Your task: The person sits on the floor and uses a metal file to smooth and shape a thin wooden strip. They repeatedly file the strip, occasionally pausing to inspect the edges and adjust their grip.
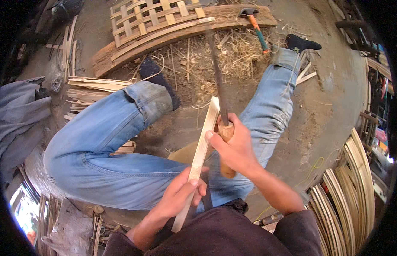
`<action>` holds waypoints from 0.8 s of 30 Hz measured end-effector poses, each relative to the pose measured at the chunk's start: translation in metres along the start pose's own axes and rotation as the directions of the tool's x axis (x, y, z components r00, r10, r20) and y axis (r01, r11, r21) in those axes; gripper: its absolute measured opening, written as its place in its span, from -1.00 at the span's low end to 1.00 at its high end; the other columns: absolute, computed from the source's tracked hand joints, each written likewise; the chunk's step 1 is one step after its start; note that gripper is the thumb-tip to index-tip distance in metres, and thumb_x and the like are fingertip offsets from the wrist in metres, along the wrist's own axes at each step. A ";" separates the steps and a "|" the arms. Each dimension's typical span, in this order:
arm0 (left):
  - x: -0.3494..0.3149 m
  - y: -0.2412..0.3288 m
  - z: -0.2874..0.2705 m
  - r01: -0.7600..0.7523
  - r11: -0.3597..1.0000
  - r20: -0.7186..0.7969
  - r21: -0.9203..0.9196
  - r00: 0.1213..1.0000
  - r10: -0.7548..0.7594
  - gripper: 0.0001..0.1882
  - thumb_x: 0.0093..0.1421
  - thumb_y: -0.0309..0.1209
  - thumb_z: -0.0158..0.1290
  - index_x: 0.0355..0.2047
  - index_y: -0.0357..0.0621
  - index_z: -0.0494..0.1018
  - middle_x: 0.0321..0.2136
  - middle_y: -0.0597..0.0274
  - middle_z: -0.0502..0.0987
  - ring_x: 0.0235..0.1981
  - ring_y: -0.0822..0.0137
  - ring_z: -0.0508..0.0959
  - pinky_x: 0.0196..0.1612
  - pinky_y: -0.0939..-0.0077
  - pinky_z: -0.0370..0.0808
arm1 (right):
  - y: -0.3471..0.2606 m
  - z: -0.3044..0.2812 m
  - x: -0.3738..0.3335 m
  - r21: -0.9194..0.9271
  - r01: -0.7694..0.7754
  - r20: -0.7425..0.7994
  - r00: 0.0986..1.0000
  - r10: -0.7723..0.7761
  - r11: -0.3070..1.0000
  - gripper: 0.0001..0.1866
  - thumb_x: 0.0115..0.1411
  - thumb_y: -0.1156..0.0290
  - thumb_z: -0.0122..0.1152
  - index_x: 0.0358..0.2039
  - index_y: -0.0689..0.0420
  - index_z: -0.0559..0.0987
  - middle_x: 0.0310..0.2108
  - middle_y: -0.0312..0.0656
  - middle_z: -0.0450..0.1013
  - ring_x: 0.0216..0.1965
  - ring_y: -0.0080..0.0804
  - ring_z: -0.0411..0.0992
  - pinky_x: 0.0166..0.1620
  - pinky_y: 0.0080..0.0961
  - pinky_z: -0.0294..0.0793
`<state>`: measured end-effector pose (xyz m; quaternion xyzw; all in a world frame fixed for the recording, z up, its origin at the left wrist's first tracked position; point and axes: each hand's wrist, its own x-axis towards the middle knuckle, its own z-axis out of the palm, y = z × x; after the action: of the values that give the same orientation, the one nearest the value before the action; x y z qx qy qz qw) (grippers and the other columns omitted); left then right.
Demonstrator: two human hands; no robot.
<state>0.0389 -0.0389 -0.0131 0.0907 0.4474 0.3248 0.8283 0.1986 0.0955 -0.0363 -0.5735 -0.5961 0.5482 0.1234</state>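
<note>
My left hand [180, 191] is closed around the lower half of a pale, flat wooden strip [203, 146], thumb on its face. The strip slants up and away from my body, its far end cut to a point. In my right hand [237, 147] is a long knife [217, 70], its round wooden handle in my fist and its dark, narrow blade pointing away from me. My right thumb presses against the strip near its upper part. Blade and strip lie close together; whether the edge touches the wood, I cannot tell.
Beyond my outstretched legs, a woven lattice of strips [152, 16] rests on a thick wooden plank [105, 55], beside a hammer [257, 32]. Shavings [239, 51] litter the floor there. Split strips [96, 84] lie by my left leg; bundled strips [356, 170] stand at right.
</note>
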 end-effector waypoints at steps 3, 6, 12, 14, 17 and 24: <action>0.002 -0.006 -0.007 -0.023 0.991 -0.088 -0.134 0.996 0.012 -0.63 0.40 -0.36 -0.25 0.14 -0.28 0.21 -0.45 0.27 0.40 -0.57 0.53 0.35 -0.49 0.62 0.34 | -0.043 -0.023 -0.011 -0.501 0.145 0.139 0.987 -0.086 0.853 -0.61 0.06 0.37 0.29 -0.12 0.22 0.42 -0.35 -0.05 0.52 -0.39 -0.25 0.56 -0.32 -0.39 0.55; 0.003 -0.001 -0.001 -0.059 0.984 -0.149 -0.166 0.988 0.034 -0.62 0.36 -0.32 -0.15 0.10 -0.26 0.23 -0.41 0.25 0.39 -0.51 0.46 0.39 -0.44 0.55 0.39 | -0.092 -0.029 -0.035 -0.782 0.286 0.311 0.949 -0.051 0.554 -0.65 0.01 0.27 0.28 -0.23 0.13 0.44 -0.47 -0.15 0.47 -0.45 -0.22 0.55 -0.44 -0.30 0.55; -0.012 -0.058 0.002 -0.094 0.996 -0.224 0.000 0.970 0.092 -0.59 0.33 -0.30 -0.10 0.12 -0.22 0.22 -0.17 0.16 0.45 -0.30 0.39 0.46 -0.18 0.47 0.47 | -0.145 -0.016 -0.063 -0.835 0.517 0.437 0.830 -0.345 0.187 -0.36 0.02 -0.24 0.01 -0.34 0.20 0.47 -0.58 -0.18 0.43 -0.62 -0.49 0.45 -0.66 -0.57 0.42; -0.019 -0.059 -0.010 0.046 0.996 -0.133 0.081 0.990 -0.035 -0.62 0.37 -0.31 -0.15 0.11 -0.25 0.25 -0.19 0.15 0.50 -0.35 0.41 0.50 -0.21 0.54 0.49 | -0.139 -0.002 -0.062 -0.845 0.329 0.278 0.944 -0.178 0.421 -0.61 -0.09 0.23 0.29 -0.24 0.06 0.44 -0.52 -0.22 0.42 -0.54 -0.42 0.51 -0.52 -0.45 0.53; -0.019 -0.011 0.005 0.090 0.995 0.005 -0.037 0.996 -0.090 -0.66 0.40 -0.30 -0.22 0.07 -0.24 0.27 -0.24 0.14 0.48 -0.43 0.47 0.43 -0.36 0.57 0.43 | -0.106 -0.040 -0.032 -0.835 0.230 0.247 0.969 -0.032 0.500 -0.58 -0.02 0.25 0.32 -0.18 0.13 0.43 -0.45 -0.12 0.47 -0.48 -0.19 0.53 -0.45 -0.34 0.53; 0.000 -0.008 0.003 0.060 0.994 -0.006 -0.093 0.998 -0.061 -0.70 0.43 -0.29 -0.30 -0.03 -0.23 0.30 -0.54 0.30 0.36 -0.64 0.62 0.23 -0.58 0.73 0.21 | -0.001 -0.048 -0.083 -0.777 0.255 0.317 0.948 0.007 0.576 -0.70 0.06 0.38 0.22 -0.18 0.16 0.45 -0.44 -0.06 0.47 -0.40 -0.05 0.52 -0.39 -0.19 0.50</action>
<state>0.0448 -0.0446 -0.0154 0.0372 0.4378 0.3202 0.8393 0.2613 0.0527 0.0224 -0.4373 -0.8299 0.2828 -0.2000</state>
